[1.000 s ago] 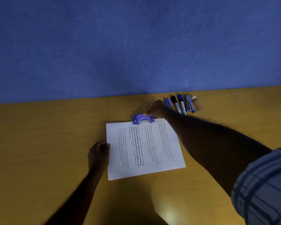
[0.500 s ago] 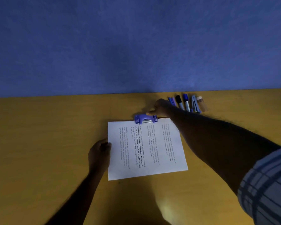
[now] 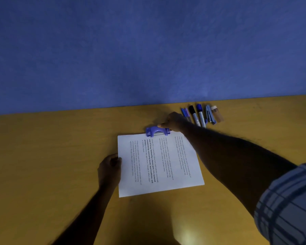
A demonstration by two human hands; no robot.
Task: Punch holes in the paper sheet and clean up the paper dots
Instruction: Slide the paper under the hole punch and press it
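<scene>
1. Left hand (image 3: 109, 167): the thumb (image 3: 118, 159) lies on the left edge of the paper sheet (image 3: 159, 165), and the other fingers are curled together beside it, holding the sheet down.
2. Right hand (image 3: 173, 122): one fingertip (image 3: 161, 125) reaches onto the top of the hole punch (image 3: 157, 132). The rest are bunched behind it, and I cannot tell whether they wrap the punch.
3. The sheet lies flat mid-desk, its far edge tucked into the punch, which sits toward the far edge of the desk (image 3: 42, 156).
4. Risk: the reach is long and the contact is off-centre, so a press could tip or skid the punch and give ragged or half-cut holes.
5. Risk: the left hand pins only one side. The sheet may swivel or slide out of the slot, leaving the holes crooked.
6. Risk: the dots could spill when the punch is lifted and be hard to spot in this dim light.
7. Risk: the right forearm passes close to the row of stationery along the far edge and could knock it.
8. Count: two hands, one sheet as far as shows, and one punch.
9. Count in the row: two pens (image 3: 185, 114), one black-capped marker (image 3: 193, 115), one blue-capped marker (image 3: 200, 114), one stapler (image 3: 209, 114) and one small bottle (image 3: 217, 114).
10. No paper dots are visible.
</scene>
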